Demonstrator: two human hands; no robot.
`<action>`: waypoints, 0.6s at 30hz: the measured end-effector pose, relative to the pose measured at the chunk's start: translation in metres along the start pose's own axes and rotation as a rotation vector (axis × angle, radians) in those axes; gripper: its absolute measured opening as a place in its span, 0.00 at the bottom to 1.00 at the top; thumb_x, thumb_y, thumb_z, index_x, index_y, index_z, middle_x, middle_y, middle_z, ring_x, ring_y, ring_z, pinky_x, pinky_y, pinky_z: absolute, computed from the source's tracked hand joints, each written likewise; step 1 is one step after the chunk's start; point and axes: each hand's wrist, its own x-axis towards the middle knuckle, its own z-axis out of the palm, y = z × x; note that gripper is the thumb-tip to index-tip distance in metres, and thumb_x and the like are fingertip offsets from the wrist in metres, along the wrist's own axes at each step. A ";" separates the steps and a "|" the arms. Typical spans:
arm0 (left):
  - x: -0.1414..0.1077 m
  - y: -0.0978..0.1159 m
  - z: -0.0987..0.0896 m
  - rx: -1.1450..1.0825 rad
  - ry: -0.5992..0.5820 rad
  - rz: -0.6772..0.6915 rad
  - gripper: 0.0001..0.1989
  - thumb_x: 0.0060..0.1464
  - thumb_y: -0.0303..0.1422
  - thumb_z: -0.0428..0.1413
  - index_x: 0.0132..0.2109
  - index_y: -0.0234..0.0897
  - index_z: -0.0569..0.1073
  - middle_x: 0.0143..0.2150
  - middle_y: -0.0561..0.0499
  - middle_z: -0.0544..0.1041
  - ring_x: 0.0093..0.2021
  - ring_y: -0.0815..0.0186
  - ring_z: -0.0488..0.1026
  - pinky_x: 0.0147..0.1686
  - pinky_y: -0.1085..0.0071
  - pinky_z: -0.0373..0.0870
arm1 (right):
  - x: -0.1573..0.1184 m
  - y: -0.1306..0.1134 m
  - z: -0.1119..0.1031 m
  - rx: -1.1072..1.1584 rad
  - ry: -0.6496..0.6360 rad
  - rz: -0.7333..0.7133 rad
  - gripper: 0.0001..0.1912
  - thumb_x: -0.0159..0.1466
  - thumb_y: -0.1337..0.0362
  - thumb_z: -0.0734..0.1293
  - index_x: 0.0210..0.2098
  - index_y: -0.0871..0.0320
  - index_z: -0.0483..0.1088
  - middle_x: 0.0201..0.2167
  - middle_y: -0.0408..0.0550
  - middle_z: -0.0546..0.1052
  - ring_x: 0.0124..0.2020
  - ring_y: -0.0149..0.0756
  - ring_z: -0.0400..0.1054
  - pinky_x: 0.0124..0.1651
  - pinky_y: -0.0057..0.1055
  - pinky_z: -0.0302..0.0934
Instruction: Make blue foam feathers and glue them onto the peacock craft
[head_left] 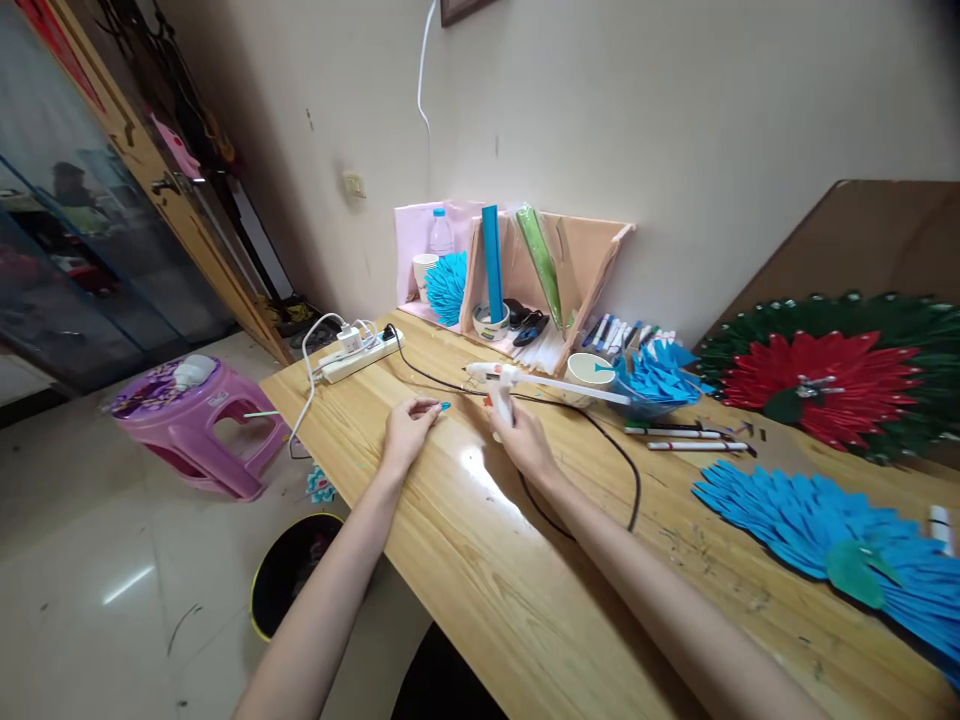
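Head view: right hand wraps its grip around a white glue gun, nozzle aimed left, near the middle of the wooden table. Left hand pinches a small blue paper piece just off the nozzle. Black cord trails rightward; a power strip lies behind.

glue gun: white, upright in my right grip, nozzle pointing left
blue piece: small, pinched at my left fingertips, just above the surface
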 end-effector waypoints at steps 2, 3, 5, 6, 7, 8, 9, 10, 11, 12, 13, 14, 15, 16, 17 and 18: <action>-0.001 0.000 0.000 0.027 -0.006 0.009 0.11 0.40 0.34 0.61 0.32 0.32 0.76 0.32 0.46 0.78 0.31 0.65 0.74 0.36 0.69 0.70 | -0.015 0.003 -0.013 0.145 -0.034 0.057 0.14 0.58 0.55 0.60 0.29 0.60 0.67 0.21 0.43 0.69 0.23 0.32 0.62 0.28 0.27 0.54; -0.001 0.000 0.001 0.041 -0.009 0.015 0.10 0.40 0.33 0.61 0.32 0.32 0.76 0.31 0.46 0.78 0.32 0.65 0.74 0.36 0.69 0.70 | -0.022 0.005 -0.018 0.211 -0.070 0.095 0.16 0.57 0.53 0.60 0.27 0.61 0.67 0.20 0.42 0.68 0.22 0.31 0.61 0.27 0.27 0.54; -0.001 0.000 0.001 0.065 -0.012 0.025 0.09 0.40 0.33 0.61 0.31 0.32 0.76 0.31 0.46 0.78 0.32 0.64 0.74 0.37 0.69 0.69 | -0.032 0.009 -0.023 0.290 -0.124 0.158 0.18 0.57 0.51 0.60 0.27 0.61 0.67 0.18 0.42 0.66 0.20 0.31 0.59 0.26 0.27 0.54; -0.001 0.001 0.002 0.073 -0.012 0.029 0.09 0.40 0.33 0.60 0.31 0.32 0.76 0.30 0.46 0.78 0.32 0.64 0.74 0.37 0.68 0.69 | -0.036 0.010 -0.025 0.307 -0.142 0.169 0.18 0.57 0.51 0.61 0.28 0.62 0.67 0.18 0.41 0.66 0.20 0.31 0.59 0.26 0.27 0.54; -0.001 0.001 0.002 0.079 -0.013 0.034 0.09 0.40 0.33 0.60 0.31 0.32 0.76 0.31 0.46 0.78 0.31 0.64 0.74 0.36 0.68 0.69 | -0.040 0.012 -0.025 0.308 -0.153 0.167 0.19 0.57 0.51 0.61 0.30 0.62 0.68 0.19 0.41 0.66 0.21 0.31 0.59 0.26 0.27 0.54; -0.002 0.002 0.002 0.084 -0.015 0.038 0.09 0.40 0.33 0.60 0.31 0.32 0.76 0.31 0.46 0.78 0.31 0.64 0.74 0.36 0.68 0.69 | -0.042 0.013 -0.025 0.296 -0.164 0.153 0.19 0.57 0.51 0.61 0.32 0.62 0.68 0.19 0.41 0.67 0.21 0.31 0.60 0.26 0.27 0.54; -0.002 0.002 0.002 0.088 -0.018 0.043 0.10 0.40 0.34 0.60 0.31 0.32 0.76 0.31 0.46 0.78 0.32 0.64 0.74 0.36 0.68 0.69 | -0.045 0.014 -0.024 0.278 -0.178 0.134 0.18 0.58 0.51 0.61 0.33 0.62 0.68 0.20 0.41 0.67 0.22 0.31 0.60 0.26 0.27 0.54; -0.003 0.002 0.003 0.092 -0.022 0.048 0.10 0.41 0.35 0.60 0.32 0.32 0.76 0.31 0.46 0.78 0.32 0.64 0.74 0.36 0.68 0.69 | -0.047 0.014 -0.023 0.256 -0.193 0.112 0.18 0.58 0.51 0.60 0.33 0.61 0.67 0.21 0.41 0.67 0.22 0.31 0.61 0.27 0.27 0.54; -0.004 0.002 0.003 0.095 -0.027 0.052 0.11 0.41 0.35 0.60 0.32 0.32 0.76 0.32 0.46 0.78 0.32 0.64 0.74 0.36 0.68 0.69 | -0.049 0.014 -0.023 0.231 -0.207 0.088 0.17 0.59 0.52 0.60 0.32 0.61 0.67 0.21 0.41 0.68 0.23 0.31 0.61 0.27 0.27 0.55; -0.004 0.001 0.004 0.100 -0.036 0.058 0.11 0.41 0.35 0.60 0.32 0.32 0.76 0.32 0.46 0.78 0.32 0.64 0.74 0.36 0.68 0.69 | -0.050 0.014 -0.022 0.206 -0.214 0.066 0.16 0.60 0.52 0.60 0.32 0.60 0.67 0.21 0.41 0.68 0.23 0.32 0.62 0.28 0.27 0.55; -0.005 0.001 0.004 0.108 -0.047 0.067 0.11 0.41 0.36 0.60 0.32 0.32 0.76 0.32 0.46 0.78 0.32 0.64 0.74 0.36 0.69 0.68 | -0.051 0.014 -0.022 0.185 -0.212 0.047 0.15 0.60 0.53 0.59 0.31 0.60 0.67 0.21 0.41 0.68 0.24 0.32 0.62 0.29 0.27 0.55; -0.006 0.001 0.005 0.120 -0.060 0.080 0.11 0.42 0.36 0.60 0.32 0.32 0.76 0.32 0.46 0.78 0.32 0.64 0.74 0.37 0.69 0.68 | -0.052 0.014 -0.021 0.171 -0.206 0.033 0.15 0.60 0.53 0.59 0.30 0.60 0.66 0.21 0.41 0.69 0.24 0.32 0.62 0.30 0.27 0.56; -0.006 0.000 0.005 0.133 -0.072 0.093 0.11 0.42 0.36 0.60 0.32 0.33 0.76 0.32 0.46 0.78 0.33 0.64 0.74 0.37 0.69 0.68 | -0.052 0.014 -0.021 0.161 -0.198 0.025 0.15 0.60 0.54 0.59 0.30 0.59 0.66 0.21 0.41 0.69 0.24 0.32 0.62 0.30 0.27 0.56; -0.007 0.000 0.006 0.148 -0.082 0.105 0.11 0.43 0.36 0.59 0.32 0.33 0.76 0.33 0.46 0.78 0.33 0.64 0.74 0.37 0.69 0.68 | -0.052 0.013 -0.022 0.153 -0.193 0.022 0.15 0.61 0.54 0.59 0.30 0.59 0.66 0.21 0.41 0.69 0.24 0.32 0.62 0.30 0.27 0.56; -0.007 0.000 0.006 0.160 -0.089 0.115 0.11 0.43 0.36 0.59 0.33 0.33 0.76 0.33 0.46 0.78 0.33 0.64 0.74 0.37 0.68 0.68 | -0.052 0.013 -0.022 0.148 -0.192 0.021 0.15 0.61 0.54 0.58 0.29 0.59 0.66 0.21 0.41 0.69 0.24 0.32 0.62 0.30 0.27 0.56; -0.007 0.000 0.007 0.168 -0.092 0.119 0.11 0.43 0.37 0.59 0.33 0.33 0.76 0.33 0.46 0.78 0.33 0.64 0.74 0.37 0.68 0.68 | -0.052 0.013 -0.022 0.141 -0.193 0.018 0.15 0.61 0.54 0.58 0.29 0.59 0.66 0.21 0.41 0.69 0.24 0.32 0.62 0.30 0.27 0.56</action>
